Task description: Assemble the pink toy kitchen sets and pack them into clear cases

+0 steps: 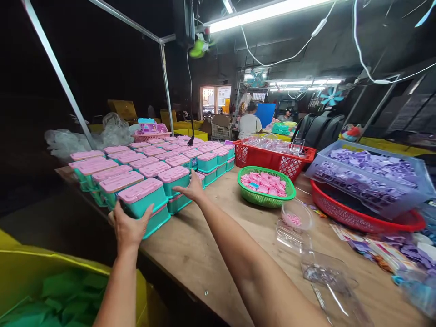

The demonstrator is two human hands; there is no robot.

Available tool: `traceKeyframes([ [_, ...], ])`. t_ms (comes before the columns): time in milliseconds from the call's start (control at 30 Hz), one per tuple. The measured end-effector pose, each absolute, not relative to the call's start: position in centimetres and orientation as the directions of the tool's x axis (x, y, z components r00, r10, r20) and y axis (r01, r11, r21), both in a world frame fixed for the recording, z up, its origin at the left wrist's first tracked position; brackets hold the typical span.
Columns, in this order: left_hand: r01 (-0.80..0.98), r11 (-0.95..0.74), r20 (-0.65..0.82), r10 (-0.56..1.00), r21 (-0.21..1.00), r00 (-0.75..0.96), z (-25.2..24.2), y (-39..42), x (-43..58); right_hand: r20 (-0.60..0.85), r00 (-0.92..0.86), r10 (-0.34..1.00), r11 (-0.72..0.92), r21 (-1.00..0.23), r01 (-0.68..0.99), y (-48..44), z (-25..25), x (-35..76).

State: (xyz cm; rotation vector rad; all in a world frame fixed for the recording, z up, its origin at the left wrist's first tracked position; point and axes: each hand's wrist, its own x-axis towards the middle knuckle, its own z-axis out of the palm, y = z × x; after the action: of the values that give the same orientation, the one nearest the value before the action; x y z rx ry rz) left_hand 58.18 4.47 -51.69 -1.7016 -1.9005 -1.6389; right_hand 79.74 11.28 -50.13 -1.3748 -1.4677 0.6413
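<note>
Many teal boxes with pink lids stand in stacked rows on the table's left side. My left hand [129, 226] is wrapped around the end of the nearest upper box [143, 200], its fingers on the left side and the thumb toward the right. That box rests on another teal box [157, 221]. My right hand [191, 187] is at the right end of a neighbouring stack, beside an upper box [174, 184], thumb and fingers apart. Its fingertips are partly lost against the boxes behind, so firm contact cannot be told.
On the wooden table [190, 254] are a green basket [250, 197] of pink parts, a red crate [259, 156] and a translucent bin [368, 188] of purple parts. Clear plastic pieces [327, 272] lie at right. A yellow-lined container [51, 261] holds green pieces. Another person [250, 125] is farther back.
</note>
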Motion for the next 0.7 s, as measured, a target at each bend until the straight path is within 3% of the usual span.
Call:
traceKeyframes([
  [133, 0.766, -0.237, 0.707, 0.607, 0.597, -0.363, -52.1, 4.3, 58.7, 0.377, 0.267, 0.887, 0.226, -0.858, 0.462, 11.1, -51.4, 80.5],
  [300, 0.746, -0.429, 0.830, 0.475, 0.509, -0.292, -51.6, 2.1, 62.6, 0.463, 0.220, 0.859, 0.401, -0.875, 0.273, 9.3, -52.3, 82.2],
  [400, 0.730, -0.513, 0.869, 0.440, 0.451, -0.227, -52.1, 0.5, 66.3, 0.445, 0.278, 0.851, 0.398, -0.893, 0.210, 7.4, -53.1, 84.6],
  [533, 0.709, -0.539, 0.820, 0.564, 0.455, -0.098, -54.1, 0.0, 70.0, 0.308, 0.212, 0.928, 0.237, -0.923, 0.302, 5.4, -55.4, 87.9],
  [700, 0.803, -0.359, 0.687, 0.722, 0.476, -0.084, -56.2, 1.4, 70.4, 0.281, 0.234, 0.930, 0.169, -0.898, 0.406, 5.8, -57.9, 88.2],
])
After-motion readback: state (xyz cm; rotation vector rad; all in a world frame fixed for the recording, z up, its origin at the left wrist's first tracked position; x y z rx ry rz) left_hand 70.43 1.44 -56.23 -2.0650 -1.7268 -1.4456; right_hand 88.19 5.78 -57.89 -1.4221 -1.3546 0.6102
